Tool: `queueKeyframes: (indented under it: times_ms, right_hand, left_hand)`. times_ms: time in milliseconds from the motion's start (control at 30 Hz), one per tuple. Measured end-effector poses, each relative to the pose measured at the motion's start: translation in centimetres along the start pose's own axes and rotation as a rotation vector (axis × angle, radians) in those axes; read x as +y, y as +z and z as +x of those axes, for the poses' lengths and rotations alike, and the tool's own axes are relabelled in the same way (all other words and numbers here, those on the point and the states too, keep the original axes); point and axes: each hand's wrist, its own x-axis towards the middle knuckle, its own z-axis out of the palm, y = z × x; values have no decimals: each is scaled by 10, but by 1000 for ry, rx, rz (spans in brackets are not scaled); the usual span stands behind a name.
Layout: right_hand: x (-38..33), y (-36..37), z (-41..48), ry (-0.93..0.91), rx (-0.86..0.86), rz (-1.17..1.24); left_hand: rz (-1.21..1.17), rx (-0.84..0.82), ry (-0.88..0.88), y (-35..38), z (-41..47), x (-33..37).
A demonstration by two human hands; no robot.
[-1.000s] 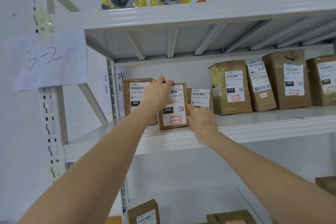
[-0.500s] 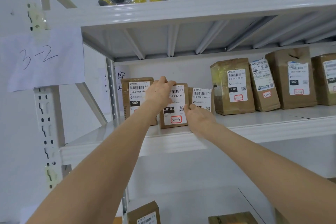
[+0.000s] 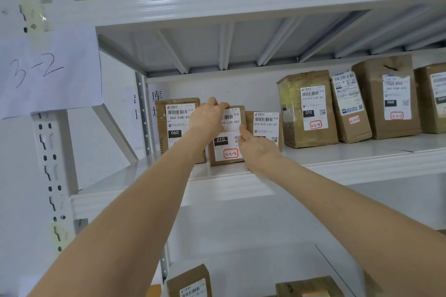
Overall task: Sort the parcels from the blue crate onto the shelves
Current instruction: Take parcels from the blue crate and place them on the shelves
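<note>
Now parcel (image 3: 228, 149) upright, label outward; left hand (image 3: 207, 118), right hand (image 3: 259, 152) grip it.

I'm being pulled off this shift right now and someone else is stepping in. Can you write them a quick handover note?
Left hand grips the top of the small brown cardboard parcel with a red-ringed 3-2-2 mark.
Right hand: thumb on that parcel's right edge, fingers hidden.
The parcel stands upright on the white metal shelf, between the brown 060 parcel and another brown 010 parcel.
Done: this parcel is placed.
Left: let go, fetch the next; the blue crate is out of view.
</note>
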Motion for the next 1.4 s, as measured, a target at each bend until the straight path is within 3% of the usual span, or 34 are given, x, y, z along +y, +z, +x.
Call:
queueKeyframes:
  times_ms: [1400]
  right_hand:
    - [4, 29, 48, -61, 10, 52]
  left_hand:
    - [-7, -3, 13, 41, 31, -10]
